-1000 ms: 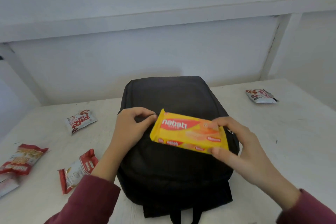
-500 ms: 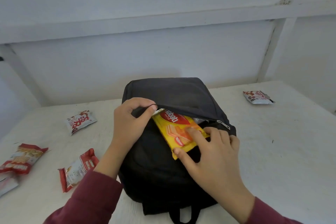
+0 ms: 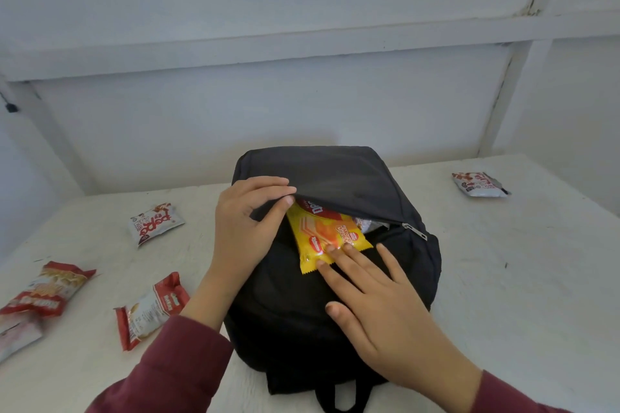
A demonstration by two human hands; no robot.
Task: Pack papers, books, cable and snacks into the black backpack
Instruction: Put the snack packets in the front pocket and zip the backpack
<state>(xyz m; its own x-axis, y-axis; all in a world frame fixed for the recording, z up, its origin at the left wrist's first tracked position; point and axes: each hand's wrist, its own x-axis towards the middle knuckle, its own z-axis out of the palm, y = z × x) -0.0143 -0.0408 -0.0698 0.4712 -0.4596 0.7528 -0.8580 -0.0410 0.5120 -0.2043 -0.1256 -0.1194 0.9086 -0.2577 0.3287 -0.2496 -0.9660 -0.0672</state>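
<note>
Yellow foil is sticking halfway out of the black backpack, which is lying flat on the white table with its straps pointing toward the person. The left hand is pinching the upper lip of the zip opening and lifting it — apparently to keep the mouth of the pocket gaping so the packet has room to slide under the fabric. The right hand is lying flat and open on the backpack's front, gripping nothing; its fingertips are pressing on the exposed end of the yellow wafer packet, seemingly nudging it inward rather than carrying it. The packet's far end is already hidden beneath the raised flap, and something pale is showing inside the opening just beside it, too obscured to identify. The zip pull is resting at the right end of the opening, so the pocket is standing fully unzipped. Left of the backpack, three snack bags are waiting on the table — a white one farther back, a red-edged one close beside the bag, and a red one well away. Another snack packet is lying off to the backpack's right, well apart.
</note>
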